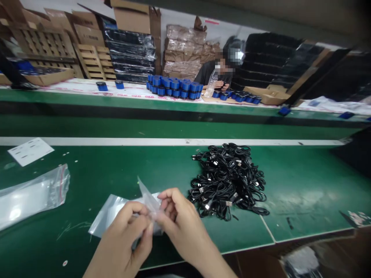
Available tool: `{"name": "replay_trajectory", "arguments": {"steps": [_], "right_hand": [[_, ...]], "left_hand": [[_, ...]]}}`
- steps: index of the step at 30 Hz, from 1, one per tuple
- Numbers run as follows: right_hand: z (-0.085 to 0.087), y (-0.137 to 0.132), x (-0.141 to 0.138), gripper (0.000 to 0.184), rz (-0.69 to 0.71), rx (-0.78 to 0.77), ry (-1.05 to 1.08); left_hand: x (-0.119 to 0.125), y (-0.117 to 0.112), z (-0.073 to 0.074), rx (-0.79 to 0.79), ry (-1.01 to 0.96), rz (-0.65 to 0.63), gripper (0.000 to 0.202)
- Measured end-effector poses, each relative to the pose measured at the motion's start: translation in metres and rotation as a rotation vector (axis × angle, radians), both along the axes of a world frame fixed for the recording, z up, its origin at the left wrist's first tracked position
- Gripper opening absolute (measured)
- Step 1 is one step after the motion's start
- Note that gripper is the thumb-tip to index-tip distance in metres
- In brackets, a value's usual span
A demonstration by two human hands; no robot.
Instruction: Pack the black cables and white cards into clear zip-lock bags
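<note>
Both hands meet over the near edge of the green table, pinching a small clear plastic bag (149, 199) between them. My left hand (124, 235) grips its left side with closed fingers. On the other side, my right hand (182, 224) holds it between thumb and fingers. Below and behind the hands lies another clear plastic bag (108, 214), flat on the table and partly covered by them. To the right of my right hand is a heap of coiled black USB cables (228, 181).
A larger zip bag (34, 197) lies at the left, below a white sheet (30, 151) with dark marks. Across the raised shelf stand stacked blue-and-black cylinders (174, 87). A person (220, 73) sits behind it. An open carton (301, 255) is under the table's right front edge.
</note>
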State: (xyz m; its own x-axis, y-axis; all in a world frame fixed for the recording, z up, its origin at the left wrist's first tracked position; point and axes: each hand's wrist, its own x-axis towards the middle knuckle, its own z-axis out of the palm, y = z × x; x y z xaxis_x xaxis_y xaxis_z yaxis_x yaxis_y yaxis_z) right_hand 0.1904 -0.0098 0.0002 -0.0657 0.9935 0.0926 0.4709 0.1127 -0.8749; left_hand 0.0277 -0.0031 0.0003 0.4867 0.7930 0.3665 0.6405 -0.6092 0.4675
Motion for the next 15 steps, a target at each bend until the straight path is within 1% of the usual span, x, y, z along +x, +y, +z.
{"name": "replay_trajectory", "arguments": {"steps": [1, 2, 3, 5, 7, 8, 11, 13, 15], "right_hand": [[0.006, 0.002, 0.011, 0.018, 0.046, 0.017, -0.095], [0.012, 0.004, 0.024, 0.019, 0.045, 0.05, -0.236], [0.017, 0.007, 0.038, 0.017, -0.002, 0.095, -0.43], [0.023, 0.012, 0.063, 0.02, -0.13, 0.161, -0.926], [0.024, 0.019, 0.083, 0.024, -0.139, 0.155, -1.07], [0.024, 0.023, 0.09, 0.025, -0.121, 0.153, -1.092], [0.022, 0.032, 0.1, 0.026, -0.047, 0.178, -1.051], [0.022, 0.036, 0.104, 0.026, -0.021, 0.209, -0.985], [0.022, 0.037, 0.107, 0.019, -0.038, 0.249, -0.882]], "left_hand": [[0.0, 0.003, 0.0, -0.016, 0.0, 0.029, 0.02], [0.001, 0.006, -0.001, -0.033, 0.005, 0.052, 0.022], [0.001, 0.008, -0.003, -0.051, 0.018, 0.062, 0.023], [0.001, 0.011, -0.006, -0.068, 0.043, 0.057, 0.026], [0.003, 0.013, -0.01, -0.062, 0.06, 0.05, 0.027], [0.004, 0.014, -0.011, -0.05, 0.065, 0.048, 0.026], [0.008, 0.015, -0.012, 0.005, 0.066, 0.066, 0.023], [0.01, 0.017, -0.011, 0.022, 0.055, 0.105, 0.022], [0.012, 0.019, -0.008, 0.014, 0.042, 0.129, 0.023]]}}
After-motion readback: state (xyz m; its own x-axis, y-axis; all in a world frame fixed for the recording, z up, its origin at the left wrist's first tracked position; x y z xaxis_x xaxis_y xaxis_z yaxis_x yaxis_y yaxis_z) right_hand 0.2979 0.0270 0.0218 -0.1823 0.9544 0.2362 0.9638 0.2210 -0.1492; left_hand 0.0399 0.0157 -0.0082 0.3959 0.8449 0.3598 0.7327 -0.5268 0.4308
